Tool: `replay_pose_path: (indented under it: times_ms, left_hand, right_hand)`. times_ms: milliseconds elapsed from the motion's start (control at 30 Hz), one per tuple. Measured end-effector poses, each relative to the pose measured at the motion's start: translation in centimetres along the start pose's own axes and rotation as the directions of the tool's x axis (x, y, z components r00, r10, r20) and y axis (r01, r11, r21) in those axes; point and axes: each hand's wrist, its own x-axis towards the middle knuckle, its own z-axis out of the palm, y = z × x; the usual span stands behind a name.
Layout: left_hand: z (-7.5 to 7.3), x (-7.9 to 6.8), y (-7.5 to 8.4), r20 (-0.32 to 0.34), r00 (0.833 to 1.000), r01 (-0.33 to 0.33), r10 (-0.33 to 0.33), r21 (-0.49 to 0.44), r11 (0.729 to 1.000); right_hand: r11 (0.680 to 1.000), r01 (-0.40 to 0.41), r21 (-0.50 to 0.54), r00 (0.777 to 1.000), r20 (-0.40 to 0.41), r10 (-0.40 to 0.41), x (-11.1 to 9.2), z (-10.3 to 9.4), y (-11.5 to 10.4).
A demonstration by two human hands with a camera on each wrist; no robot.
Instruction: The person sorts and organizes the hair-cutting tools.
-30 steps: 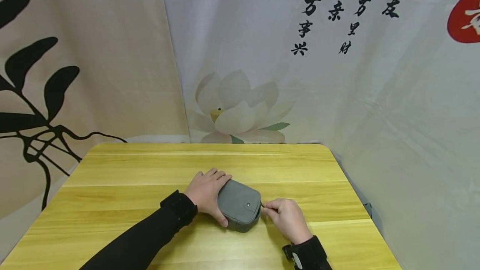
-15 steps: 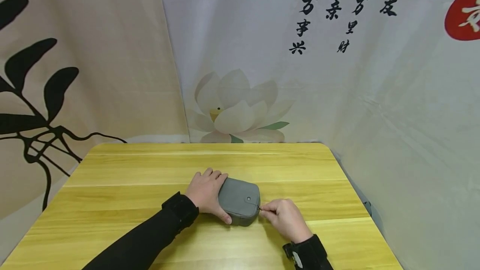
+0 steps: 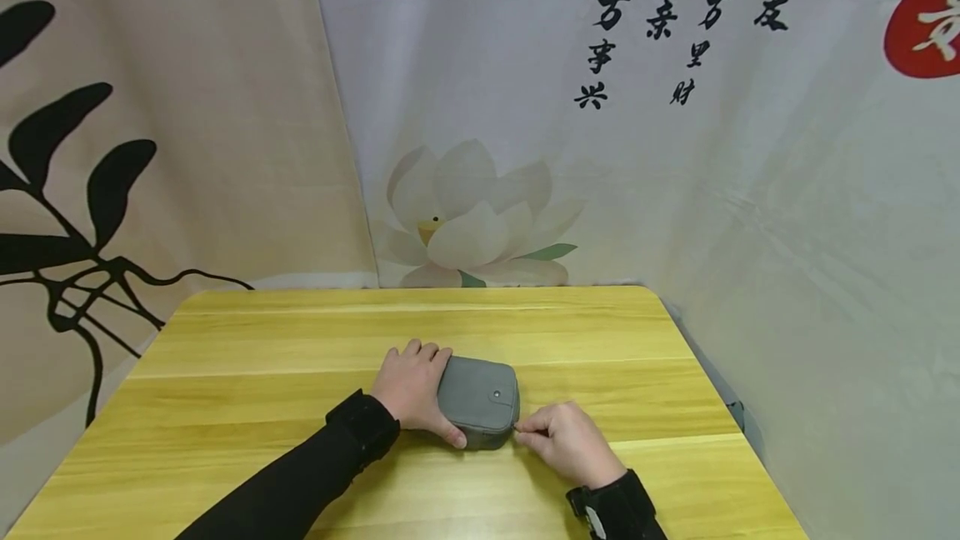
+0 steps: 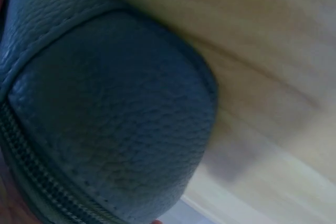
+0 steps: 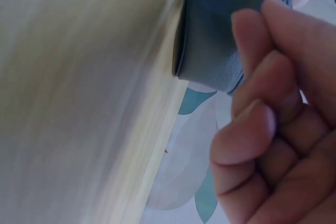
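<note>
A small grey zip pouch (image 3: 478, 394) with a pebbled, leather-like surface and a snap button on top sits mid-table. My left hand (image 3: 412, 387) grips its left end, thumb along the near side and fingers at the far side. At the pouch's near right corner, my right hand (image 3: 567, 437) pinches the zipper pull between thumb and forefinger; the pull itself is mostly hidden by the fingertips. In the left wrist view the zipper teeth (image 4: 39, 174) run along the pouch's edge. The right wrist view has the right hand's other fingers (image 5: 247, 135) curled in beside the pouch.
The pouch lies on a light wood-grain table (image 3: 300, 332) with rounded far corners. Behind it hangs a printed cloth backdrop (image 3: 480, 65) with a lotus, dark leaves and black characters. Black bands (image 3: 363, 423) circle both wrists.
My right hand has drawn the zipper pull toward the pouch's near right corner, and the gap along the right side has closed. The pouch has turned slightly, with the left hand still on it.
</note>
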Motion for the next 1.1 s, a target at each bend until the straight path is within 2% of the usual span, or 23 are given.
replay_pose_path:
  times_ms: [100, 300, 533, 633, 733, 833, 967, 1033, 1100]
  left_hand:
    - [0.2, -0.1, 0.1, -0.001, 1.000, 0.027, -0.027, 0.004, 1.000]
    - [0.7, -0.4, 0.6, -0.028, 0.994, 0.110, -0.110, 0.006, 0.994]
    - [0.9, -1.4, 1.4, -0.043, 0.987, 0.155, -0.153, 0.024, 0.988]
    - [0.6, -1.8, 1.0, -0.013, 0.994, 0.112, -0.113, -0.030, 0.993]
    - [0.1, -2.2, -0.4, 0.057, 0.998, 0.026, -0.019, -0.124, 0.992]
    - [-0.4, -2.6, -2.4, 0.116, 0.991, -0.031, 0.064, -0.260, 0.965]
    - [-0.7, -3.2, -4.6, 0.130, 0.988, -0.026, 0.086, -0.407, 0.913]
    - [-0.6, -3.4, -5.1, 0.119, 0.989, -0.022, 0.082, -0.433, 0.901]
    - [-0.5, -3.3, -5.2, 0.103, 0.992, -0.026, 0.077, -0.425, 0.905]
  right_hand:
    - [1.000, 0.008, 0.002, 1.000, 0.017, -0.008, 0.1, 0.2, -0.1]
    - [0.999, 0.032, 0.001, 0.999, -0.003, -0.032, 0.3, 0.4, -0.2]
    - [0.999, -0.015, 0.043, 1.000, 0.006, 0.014, 0.3, 0.9, 0.5]
    - [0.997, -0.047, 0.065, 0.999, 0.021, 0.045, 0.3, 1.1, 0.9]
    - [0.995, -0.063, 0.076, 0.998, 0.030, 0.061, 0.3, 1.2, 1.1]
    - [0.995, -0.066, 0.079, 0.997, 0.033, 0.064, 0.2, 1.2, 1.2]
    - [0.995, -0.063, 0.082, 0.998, 0.034, 0.061, 0.2, 1.0, 1.0]
    - [0.995, -0.057, 0.084, 0.998, 0.032, 0.054, 0.3, 1.0, 0.9]
    - [0.995, -0.050, 0.081, 0.998, 0.030, 0.048, 0.3, 0.9, 0.8]
